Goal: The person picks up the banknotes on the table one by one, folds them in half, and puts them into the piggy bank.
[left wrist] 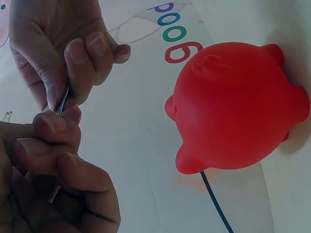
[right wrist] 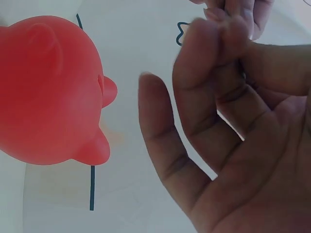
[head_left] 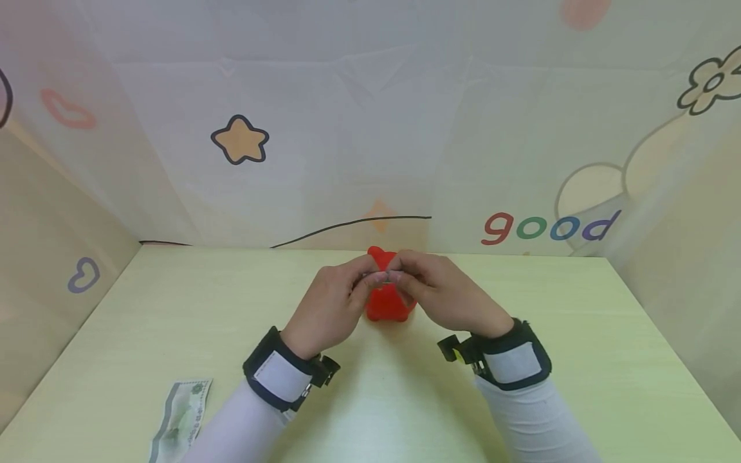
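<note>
Both hands meet in the middle of the head view, fingertips nearly touching, in front of and over a red pig figure [head_left: 386,303]. My left hand [head_left: 331,303] and right hand [head_left: 448,292] pinch a small thin folded strip, like paper, between thumbs and forefingers. In the left wrist view the layered edge of the strip [left wrist: 63,99] shows between the right hand's fingers, its lower end at the left fingertips. The right wrist view hides it behind the fingers. Upright on the table, the pig [right wrist: 46,92] stands apart from the fingers in both wrist views.
A creased green-and-white banknote [head_left: 181,418] lies at the front left of the table [head_left: 579,360], beside the left sleeve. Behind and at the sides hangs a printed cloth [head_left: 347,128] with a star and the word "good". Both wrists wear black straps.
</note>
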`<action>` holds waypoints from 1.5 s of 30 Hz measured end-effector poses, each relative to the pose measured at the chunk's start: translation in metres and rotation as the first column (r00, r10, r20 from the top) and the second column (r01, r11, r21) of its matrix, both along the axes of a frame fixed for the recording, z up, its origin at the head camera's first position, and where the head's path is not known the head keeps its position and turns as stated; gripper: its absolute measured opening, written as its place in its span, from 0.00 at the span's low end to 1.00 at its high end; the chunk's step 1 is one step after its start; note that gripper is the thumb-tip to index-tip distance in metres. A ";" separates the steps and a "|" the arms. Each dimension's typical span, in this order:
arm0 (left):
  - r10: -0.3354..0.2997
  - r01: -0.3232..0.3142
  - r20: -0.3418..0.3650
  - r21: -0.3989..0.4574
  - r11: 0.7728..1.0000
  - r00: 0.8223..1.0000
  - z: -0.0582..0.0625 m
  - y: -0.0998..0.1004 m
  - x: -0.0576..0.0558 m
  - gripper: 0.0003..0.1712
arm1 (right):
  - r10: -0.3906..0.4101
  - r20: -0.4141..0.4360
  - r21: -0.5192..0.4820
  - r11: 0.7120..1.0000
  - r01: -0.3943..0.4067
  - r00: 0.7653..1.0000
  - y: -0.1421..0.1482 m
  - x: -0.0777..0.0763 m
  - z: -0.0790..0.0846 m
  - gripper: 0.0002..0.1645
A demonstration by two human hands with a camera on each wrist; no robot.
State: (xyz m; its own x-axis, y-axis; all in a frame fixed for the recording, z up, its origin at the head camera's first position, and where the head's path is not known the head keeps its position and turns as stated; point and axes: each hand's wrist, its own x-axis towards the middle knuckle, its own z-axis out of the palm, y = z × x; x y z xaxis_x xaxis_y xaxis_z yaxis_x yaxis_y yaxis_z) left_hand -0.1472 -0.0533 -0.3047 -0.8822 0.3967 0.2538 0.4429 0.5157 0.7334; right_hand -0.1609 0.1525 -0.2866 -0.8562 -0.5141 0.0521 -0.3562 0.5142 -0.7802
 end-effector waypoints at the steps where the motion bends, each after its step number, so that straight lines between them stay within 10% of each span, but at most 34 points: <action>1: 0.000 0.000 0.010 0.005 1.000 1.000 0.000 0.000 0.000 0.09 | -0.003 -0.006 -0.001 1.000 0.003 1.000 0.000 0.000 0.000 0.05; 45: 0.013 -0.016 0.034 0.085 0.996 0.999 0.000 0.003 -0.001 0.11 | -0.075 -0.060 -0.072 0.995 0.071 0.995 -0.003 0.001 0.004 0.04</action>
State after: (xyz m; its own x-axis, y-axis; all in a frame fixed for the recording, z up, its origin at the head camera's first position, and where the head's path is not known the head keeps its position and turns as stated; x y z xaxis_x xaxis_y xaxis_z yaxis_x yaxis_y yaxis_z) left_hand -0.1480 -0.0505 -0.3045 -0.8963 0.3617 0.2565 0.4102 0.4568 0.7893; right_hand -0.1596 0.1499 -0.2830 -0.8850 -0.4437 0.1409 -0.3695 0.4854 -0.7924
